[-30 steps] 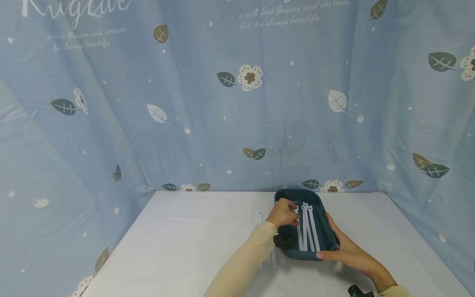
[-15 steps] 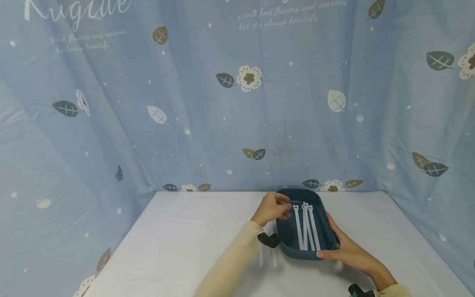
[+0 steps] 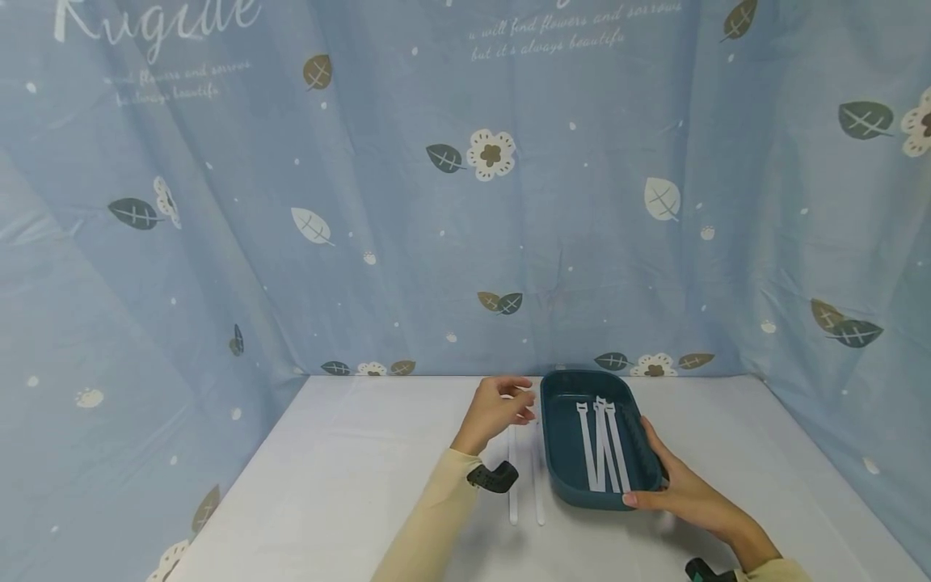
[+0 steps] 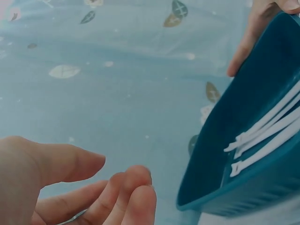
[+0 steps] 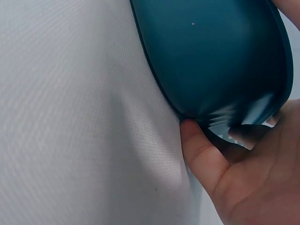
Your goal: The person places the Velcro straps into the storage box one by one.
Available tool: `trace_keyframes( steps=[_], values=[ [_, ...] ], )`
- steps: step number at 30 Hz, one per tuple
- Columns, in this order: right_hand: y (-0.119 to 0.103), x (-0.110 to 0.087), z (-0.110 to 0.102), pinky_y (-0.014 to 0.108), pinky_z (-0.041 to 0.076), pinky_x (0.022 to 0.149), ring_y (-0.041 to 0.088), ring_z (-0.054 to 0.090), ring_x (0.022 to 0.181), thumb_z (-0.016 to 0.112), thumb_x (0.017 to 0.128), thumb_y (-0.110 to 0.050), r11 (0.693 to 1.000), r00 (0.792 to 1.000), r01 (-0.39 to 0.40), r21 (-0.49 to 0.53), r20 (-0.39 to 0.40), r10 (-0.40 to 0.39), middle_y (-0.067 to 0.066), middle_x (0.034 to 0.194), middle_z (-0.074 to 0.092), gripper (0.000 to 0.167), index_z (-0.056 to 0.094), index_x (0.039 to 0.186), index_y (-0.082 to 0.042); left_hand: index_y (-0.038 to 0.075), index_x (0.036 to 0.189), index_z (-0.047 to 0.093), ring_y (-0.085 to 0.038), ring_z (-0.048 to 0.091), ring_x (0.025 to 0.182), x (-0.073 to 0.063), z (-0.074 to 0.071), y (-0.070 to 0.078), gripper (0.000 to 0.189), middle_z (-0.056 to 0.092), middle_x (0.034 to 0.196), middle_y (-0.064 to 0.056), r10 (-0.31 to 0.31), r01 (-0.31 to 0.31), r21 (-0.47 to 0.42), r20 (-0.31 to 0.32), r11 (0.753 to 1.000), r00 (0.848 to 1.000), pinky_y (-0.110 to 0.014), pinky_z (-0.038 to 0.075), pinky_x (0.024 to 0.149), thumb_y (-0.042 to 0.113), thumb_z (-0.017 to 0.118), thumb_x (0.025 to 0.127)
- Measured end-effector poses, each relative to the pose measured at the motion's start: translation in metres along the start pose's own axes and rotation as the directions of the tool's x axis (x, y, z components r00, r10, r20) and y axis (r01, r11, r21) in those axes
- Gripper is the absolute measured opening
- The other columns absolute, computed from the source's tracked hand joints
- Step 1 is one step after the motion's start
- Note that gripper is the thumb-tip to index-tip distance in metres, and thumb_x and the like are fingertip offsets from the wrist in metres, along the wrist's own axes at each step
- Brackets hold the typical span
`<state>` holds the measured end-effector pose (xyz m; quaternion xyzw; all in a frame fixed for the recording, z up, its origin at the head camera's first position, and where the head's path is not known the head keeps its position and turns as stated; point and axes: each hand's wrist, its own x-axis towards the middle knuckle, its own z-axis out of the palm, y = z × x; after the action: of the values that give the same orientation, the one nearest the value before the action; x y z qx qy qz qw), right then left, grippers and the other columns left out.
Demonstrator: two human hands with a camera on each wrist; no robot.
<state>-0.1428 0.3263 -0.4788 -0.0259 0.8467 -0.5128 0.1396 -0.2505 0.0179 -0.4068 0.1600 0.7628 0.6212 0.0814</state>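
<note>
A dark teal plastic basket (image 3: 592,499) is at the right of the table, with several white hook-and-loop cable ties (image 3: 602,444) lying lengthwise inside. My right hand (image 3: 676,485) grips its near right corner, thumb on the near rim and fingers along the side wall; the right wrist view shows this hold on the basket (image 5: 206,56). Left of the basket, my left hand (image 3: 498,408) hovers with loosely bent fingers. In the left wrist view, nothing is between its thumb (image 4: 75,164) and fingers. Beneath it lie two more white ties (image 3: 513,485), their upper ends partly hidden.
A white cloth covers the table (image 3: 378,469). Behind it and at both sides hangs a blue curtain (image 3: 407,234) printed with leaves and flowers. Black devices are strapped to my left wrist (image 3: 494,477) and right wrist (image 3: 705,571).
My left hand has moved left out of the basket, uncovering the ties within, and now hovers over the two ties on the table. The right hand keeps its grip; the basket has barely moved.
</note>
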Motion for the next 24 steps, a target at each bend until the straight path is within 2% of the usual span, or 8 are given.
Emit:
trace_keyframes(
  steps=[9,15,19,24],
  values=[
    [-0.004,-0.001,0.002,0.085,0.015,0.114,0.059,-0.007,0.155,0.077,0.09,-0.032,1.0,1.0,-0.025,0.012,0.009,0.025,0.023,0.171,-0.021,0.124,-0.025,0.162,-0.026,0.001,0.121,0.072,-0.016,0.075,0.072,-0.01,-0.009,-0.012,0.027,0.074,0.096,-0.015,0.0,0.0,0.003,-0.054,1.0,0.999,-0.03,0.066,0.072,0.017,0.07,0.099],
    [-0.005,-0.002,0.003,0.085,0.013,0.115,0.059,-0.007,0.155,0.077,0.09,-0.033,0.999,0.999,-0.033,0.001,0.004,0.033,0.023,0.171,-0.021,0.125,-0.025,0.162,-0.025,0.0,0.12,0.072,-0.015,0.075,0.072,-0.016,-0.012,-0.019,0.027,0.074,0.094,-0.015,-0.001,0.001,0.009,-0.064,1.0,0.998,-0.03,0.066,0.071,0.017,0.069,0.099],
    [-0.004,-0.002,0.004,0.086,0.009,0.114,0.058,-0.009,0.155,0.077,0.09,-0.032,0.999,0.999,-0.044,0.003,0.002,0.044,0.022,0.171,-0.021,0.125,-0.025,0.162,-0.026,0.0,0.12,0.072,-0.017,0.075,0.073,-0.017,-0.014,-0.024,0.027,0.074,0.095,-0.016,0.004,-0.004,0.006,-0.073,1.0,0.997,-0.03,0.066,0.072,0.017,0.069,0.099],
    [-0.005,-0.002,0.002,0.086,0.012,0.114,0.059,-0.009,0.155,0.076,0.091,-0.033,0.999,0.999,-0.04,-0.009,0.002,0.04,0.021,0.171,-0.023,0.124,-0.026,0.161,-0.028,0.0,0.121,0.072,-0.018,0.076,0.074,-0.015,-0.018,-0.025,0.027,0.075,0.096,-0.017,0.0,-0.001,-0.01,-0.084,1.0,0.996,-0.03,0.066,0.072,0.016,0.068,0.1]
  ],
)
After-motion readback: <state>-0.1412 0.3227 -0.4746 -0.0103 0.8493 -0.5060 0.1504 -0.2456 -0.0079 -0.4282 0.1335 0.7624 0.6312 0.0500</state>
